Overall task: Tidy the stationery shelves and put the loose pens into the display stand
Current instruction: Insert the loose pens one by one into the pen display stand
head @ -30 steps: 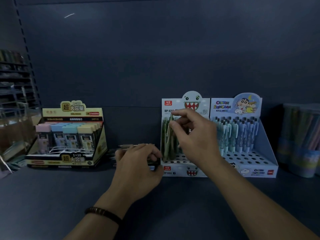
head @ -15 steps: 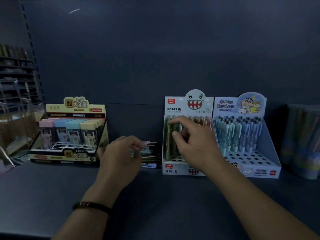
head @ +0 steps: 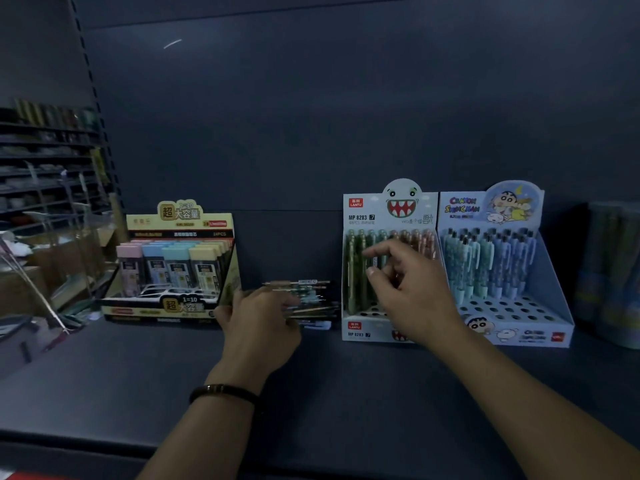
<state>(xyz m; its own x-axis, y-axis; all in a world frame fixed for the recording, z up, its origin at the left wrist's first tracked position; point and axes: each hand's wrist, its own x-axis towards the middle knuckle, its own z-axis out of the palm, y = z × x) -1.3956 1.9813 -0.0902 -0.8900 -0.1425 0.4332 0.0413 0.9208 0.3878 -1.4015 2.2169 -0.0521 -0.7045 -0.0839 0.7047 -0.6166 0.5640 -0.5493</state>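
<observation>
Several loose pens (head: 311, 299) lie in a pile on the shelf between two boxes. My left hand (head: 263, 320) reaches over the pile's left end, its fingertips touching the pens. The monster-face display stand (head: 367, 330) holds green and pink pens upright in its back rows. In front of those rows, my right hand (head: 412, 292) pinches a green pen (head: 375, 263) between thumb and forefinger as the pen stands in the stand. Empty holes show along the stand's front.
A yellow box of pastel lead cases (head: 173, 268) stands left of the pile. To the right of the monster stand is a blue cartoon pen stand (head: 540, 306) with empty front holes. Clear tubs (head: 613, 271) stand far right. Cluttered racks (head: 45, 188) fill the left.
My right hand has lowered the green pen into the monster stand. My left hand has moved left and back onto the loose pile. The camera has shifted.
</observation>
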